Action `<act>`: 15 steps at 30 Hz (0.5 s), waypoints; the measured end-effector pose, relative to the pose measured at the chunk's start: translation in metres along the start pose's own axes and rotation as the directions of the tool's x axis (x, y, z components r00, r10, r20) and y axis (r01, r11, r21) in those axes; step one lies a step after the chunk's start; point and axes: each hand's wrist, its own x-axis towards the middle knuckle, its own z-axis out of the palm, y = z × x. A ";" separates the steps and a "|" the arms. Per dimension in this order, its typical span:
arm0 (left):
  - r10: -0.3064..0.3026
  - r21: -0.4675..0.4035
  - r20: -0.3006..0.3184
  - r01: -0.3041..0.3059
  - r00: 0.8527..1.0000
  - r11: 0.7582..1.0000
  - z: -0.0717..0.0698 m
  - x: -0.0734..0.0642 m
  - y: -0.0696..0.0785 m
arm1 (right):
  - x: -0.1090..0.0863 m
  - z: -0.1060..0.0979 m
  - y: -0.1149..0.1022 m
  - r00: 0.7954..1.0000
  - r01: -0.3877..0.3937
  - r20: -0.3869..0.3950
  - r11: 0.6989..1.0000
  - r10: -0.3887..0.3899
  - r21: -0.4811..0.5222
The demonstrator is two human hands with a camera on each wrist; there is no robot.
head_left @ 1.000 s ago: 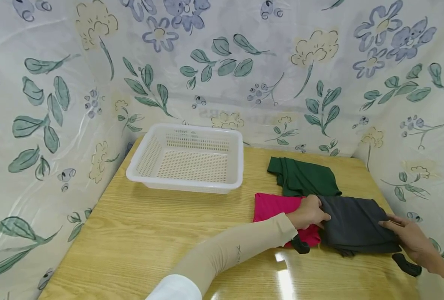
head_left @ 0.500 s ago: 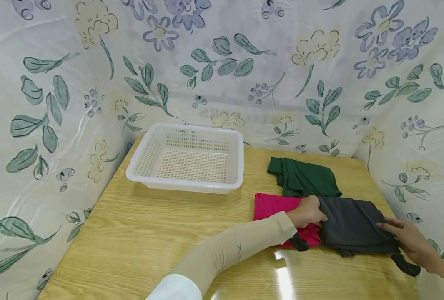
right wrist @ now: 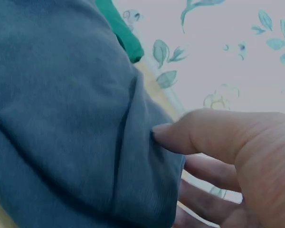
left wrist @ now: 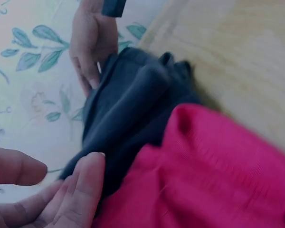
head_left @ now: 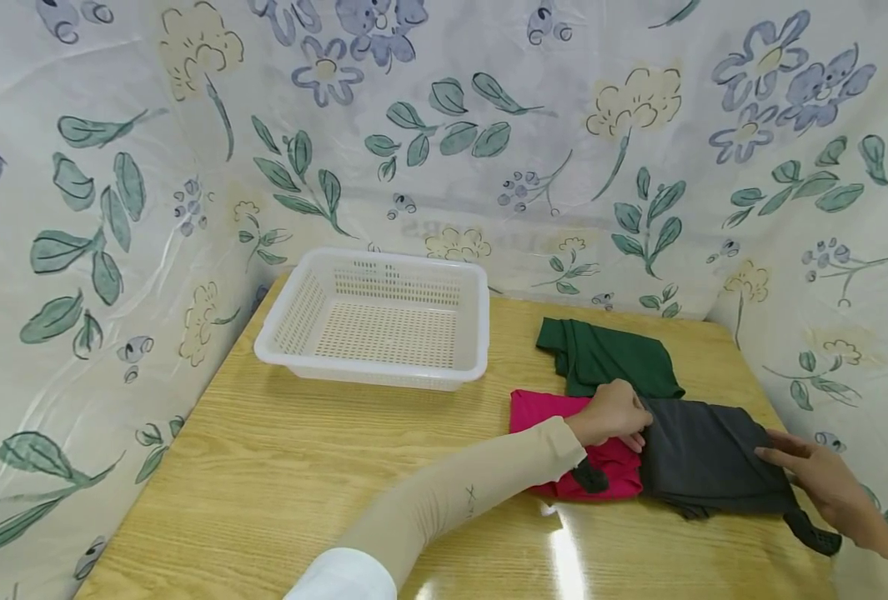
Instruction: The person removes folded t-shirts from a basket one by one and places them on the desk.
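Note:
A folded dark grey garment lies at the right of the table. My right hand pinches its right edge; in the right wrist view the thumb presses on top, with the fingers under the cloth. At the opposite edge is my left hand, over the border between the grey garment and a folded pink garment. The left wrist view shows its thumb parted from the extended fingers, which are right beside the grey fold. Behind both lies a folded green garment.
A white perforated plastic basket with nothing inside stands at the back left of the wooden table. Floral sheeting rises along the back and both sides. A black device is strapped at each wrist.
My left hand has let go of the grey garment's left edge and shifted slightly up and left, over the pink one. The right hand stays at the right edge.

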 end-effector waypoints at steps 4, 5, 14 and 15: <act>0.101 -0.026 0.045 -0.100 0.994 0.995 -0.023 -0.001 0.005 | -0.002 0.003 -0.012 0.993 0.080 -0.080 0.995 -0.085 -0.067; 0.145 0.007 0.059 -0.146 0.988 0.989 -0.031 -0.001 0.006 | -0.003 0.003 -0.016 0.987 0.108 -0.107 0.990 -0.117 -0.088; 0.492 0.478 0.142 -0.495 0.859 0.725 -0.122 -0.018 0.007 | -0.005 0.022 -0.073 0.871 0.296 -0.310 0.911 -0.381 -0.288; 0.504 0.523 0.146 -0.499 0.851 0.691 -0.133 -0.022 0.006 | -0.004 0.025 -0.080 0.856 0.318 -0.314 0.897 -0.411 -0.306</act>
